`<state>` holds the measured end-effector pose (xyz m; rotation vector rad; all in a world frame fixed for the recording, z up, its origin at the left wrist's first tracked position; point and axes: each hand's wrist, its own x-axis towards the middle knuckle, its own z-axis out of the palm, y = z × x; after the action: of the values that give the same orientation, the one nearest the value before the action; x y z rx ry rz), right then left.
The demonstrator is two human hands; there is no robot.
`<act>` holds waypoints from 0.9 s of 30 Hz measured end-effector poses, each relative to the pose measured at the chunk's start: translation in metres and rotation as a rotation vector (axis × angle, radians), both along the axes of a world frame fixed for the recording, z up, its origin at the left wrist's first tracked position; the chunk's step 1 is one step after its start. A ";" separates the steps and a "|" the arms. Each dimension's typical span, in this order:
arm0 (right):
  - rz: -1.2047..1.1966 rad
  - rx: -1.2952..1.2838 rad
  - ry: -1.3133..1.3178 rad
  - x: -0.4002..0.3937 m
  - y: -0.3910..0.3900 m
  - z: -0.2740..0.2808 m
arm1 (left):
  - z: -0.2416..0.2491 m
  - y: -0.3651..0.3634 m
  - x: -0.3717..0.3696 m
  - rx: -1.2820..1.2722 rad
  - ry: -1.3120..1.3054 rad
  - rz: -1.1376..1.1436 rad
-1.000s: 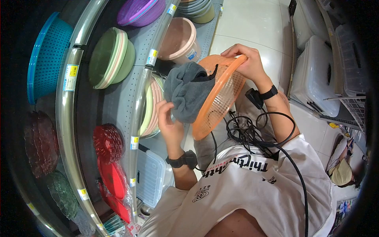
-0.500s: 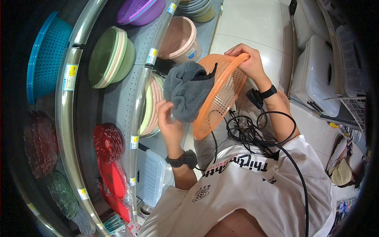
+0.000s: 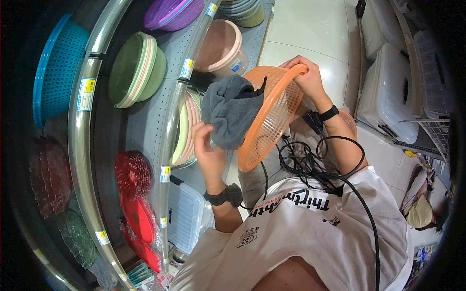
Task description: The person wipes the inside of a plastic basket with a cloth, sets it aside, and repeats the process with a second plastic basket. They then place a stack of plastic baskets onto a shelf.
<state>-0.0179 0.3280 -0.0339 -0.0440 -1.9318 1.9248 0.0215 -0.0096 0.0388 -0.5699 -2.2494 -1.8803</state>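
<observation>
An orange plastic mesh basket [image 3: 266, 138] is tilted on its side in front of my body. My right hand [image 3: 307, 80] is closed over its upper rim. A dark grey cloth [image 3: 228, 114] is bunched against the basket's outer side. My left hand [image 3: 208, 148] is closed on the lower left edge of this cloth, with some fingers hidden behind it. A thin black strap sticks up from the cloth near the basket wall.
Shelves on the left hold green basins [image 3: 158, 72], a blue basket [image 3: 58, 72], a pink bucket [image 3: 218, 48] and red plastic ware [image 3: 138, 213]. Black cables [image 3: 310, 160] hang at my waist. Clear storage boxes [image 3: 388, 92] stand on the right. Another person [image 3: 420, 199] is at far right.
My right hand's fingers have shifted slightly on the basket rim. The basket, cloth and left hand are almost unmoved.
</observation>
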 end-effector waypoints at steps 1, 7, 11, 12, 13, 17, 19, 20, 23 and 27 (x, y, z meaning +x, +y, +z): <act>-0.005 0.008 -0.033 0.000 0.000 -0.001 | 0.001 0.001 0.000 0.014 0.000 -0.006; -0.046 0.023 -0.102 -0.002 0.003 -0.017 | 0.000 0.000 0.000 0.013 -0.002 -0.007; -0.068 0.046 -0.145 0.000 0.003 -0.018 | -0.002 -0.003 0.001 -0.009 -0.008 0.004; -0.069 0.049 -0.143 0.000 0.004 -0.020 | -0.002 -0.003 0.001 -0.006 -0.015 0.007; -0.069 0.052 -0.140 0.000 0.004 -0.022 | -0.002 -0.002 0.001 -0.002 -0.021 0.010; -0.066 0.052 -0.151 0.001 0.004 -0.025 | -0.001 -0.002 0.001 0.000 -0.021 0.011; -0.070 0.046 -0.142 0.002 0.003 -0.026 | -0.001 -0.002 0.001 -0.009 -0.023 0.014; -0.071 0.046 -0.142 0.002 0.003 -0.025 | -0.001 -0.003 0.001 -0.009 -0.023 0.014; -0.055 0.014 -0.136 0.003 0.002 -0.026 | -0.003 -0.003 0.000 -0.003 -0.028 0.013; -0.067 0.003 -0.136 0.004 0.003 -0.030 | -0.002 -0.002 0.000 -0.007 -0.010 0.016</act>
<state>-0.0138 0.3309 -0.0641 -0.2420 -1.9926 1.9193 0.0215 -0.0117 0.0368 -0.5427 -2.2611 -1.8725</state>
